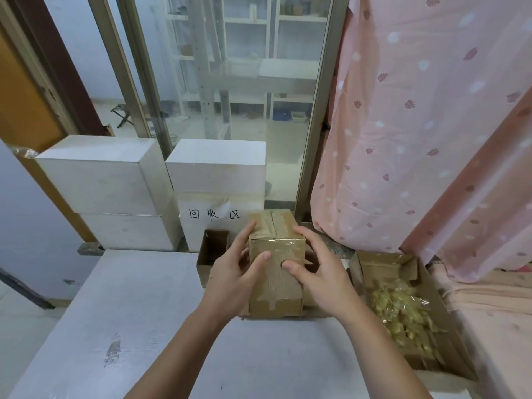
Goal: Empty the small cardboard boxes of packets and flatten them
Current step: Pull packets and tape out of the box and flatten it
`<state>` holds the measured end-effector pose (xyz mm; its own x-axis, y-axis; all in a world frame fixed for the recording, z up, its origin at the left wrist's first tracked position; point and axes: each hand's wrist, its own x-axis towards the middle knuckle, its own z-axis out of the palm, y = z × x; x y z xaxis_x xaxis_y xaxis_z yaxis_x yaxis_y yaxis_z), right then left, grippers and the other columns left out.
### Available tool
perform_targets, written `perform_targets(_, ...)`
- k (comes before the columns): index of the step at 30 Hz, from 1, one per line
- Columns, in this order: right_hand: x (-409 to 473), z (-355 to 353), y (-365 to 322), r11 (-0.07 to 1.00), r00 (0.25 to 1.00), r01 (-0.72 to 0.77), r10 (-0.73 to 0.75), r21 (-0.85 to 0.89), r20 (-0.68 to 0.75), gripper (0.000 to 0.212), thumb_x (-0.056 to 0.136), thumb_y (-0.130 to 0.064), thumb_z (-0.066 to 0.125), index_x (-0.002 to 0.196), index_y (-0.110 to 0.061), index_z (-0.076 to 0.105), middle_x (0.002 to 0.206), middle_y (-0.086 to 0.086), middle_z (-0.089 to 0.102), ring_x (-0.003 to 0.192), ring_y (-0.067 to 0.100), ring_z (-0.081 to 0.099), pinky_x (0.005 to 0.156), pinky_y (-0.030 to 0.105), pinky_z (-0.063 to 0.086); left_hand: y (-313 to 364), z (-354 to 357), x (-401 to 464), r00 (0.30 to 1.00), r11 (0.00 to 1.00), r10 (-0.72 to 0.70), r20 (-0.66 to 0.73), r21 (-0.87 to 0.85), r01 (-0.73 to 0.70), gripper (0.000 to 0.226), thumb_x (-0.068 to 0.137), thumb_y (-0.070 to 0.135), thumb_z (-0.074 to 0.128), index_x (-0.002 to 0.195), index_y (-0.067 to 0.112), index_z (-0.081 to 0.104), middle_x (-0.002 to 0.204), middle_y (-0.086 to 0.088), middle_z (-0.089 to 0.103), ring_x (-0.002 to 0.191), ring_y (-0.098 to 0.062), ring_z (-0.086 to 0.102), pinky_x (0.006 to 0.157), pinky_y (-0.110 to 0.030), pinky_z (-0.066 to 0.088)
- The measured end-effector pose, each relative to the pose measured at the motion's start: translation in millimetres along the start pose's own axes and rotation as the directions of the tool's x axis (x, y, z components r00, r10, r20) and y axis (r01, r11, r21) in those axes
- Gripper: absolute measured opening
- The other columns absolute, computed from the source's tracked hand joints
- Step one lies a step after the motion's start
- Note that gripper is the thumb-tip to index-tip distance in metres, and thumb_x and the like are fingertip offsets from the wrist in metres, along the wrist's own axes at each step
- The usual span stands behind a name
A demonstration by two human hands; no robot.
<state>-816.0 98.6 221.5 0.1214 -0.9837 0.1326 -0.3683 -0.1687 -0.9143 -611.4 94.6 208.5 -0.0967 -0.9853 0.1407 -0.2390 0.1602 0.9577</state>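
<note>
Head view is showing one white tabletop [144,326] bearing one taped brown cardboard box [276,272], standing upright between both hands. Left hand [233,280] and right hand [322,277] are gripping its sides, thumbs lying across the near face. One open cardboard tray [449,335] is lying right, holding clear packets [403,309], too jumbled for counting.

The one camera sat on my head, looking forward and down, close over the white surface [149,306]. It faced a glass door [236,96] ahead; my forearms entered from below.
</note>
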Motion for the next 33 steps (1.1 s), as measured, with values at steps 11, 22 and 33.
perform_targets(11,1.1,3.2,-4.4,0.964,0.986,0.108,-0.134,-0.242,-0.095,0.035,0.086,-0.048,0.076,0.118,-0.035,0.070,0.137,-0.031,0.054,0.127,-0.019,0.042,0.097,-0.001,0.032,-4.8,-1.0,-12.1,0.995,0.965,-0.091,0.036,0.250,0.080,0.040,0.096,0.070,0.042,0.135,0.062,0.044,0.103,0.034,0.069,0.098,0.006,0.066,0.091,-0.037,0.058)
perform_targets(22,-0.5,18.5,1.5,0.945,0.940,0.116,-0.204,-0.306,-0.273,0.020,0.099,-0.030,0.065,0.086,-0.018,0.072,0.068,-0.011,0.064,0.069,0.010,0.059,0.061,0.016,0.040,6.3,0.8,-10.3,0.990,0.846,-0.106,0.090,0.531,0.042,0.077,0.086,0.083,0.014,0.148,0.045,0.039,0.093,0.012,0.074,0.090,-0.012,0.068,0.088,-0.043,0.055)
perform_targets(33,-0.6,14.4,0.5,0.972,0.973,0.104,-0.143,-0.210,-0.183,0.022,0.085,-0.040,0.081,0.085,-0.020,0.073,0.081,-0.011,0.070,0.076,0.012,0.063,0.064,0.027,0.048,12.1,-5.2,-13.4,0.987,0.856,-0.100,0.127,0.516,0.020,0.078,0.091,0.085,0.017,0.154,0.043,0.036,0.076,0.014,0.065,0.077,-0.005,0.063,0.075,-0.032,0.051)
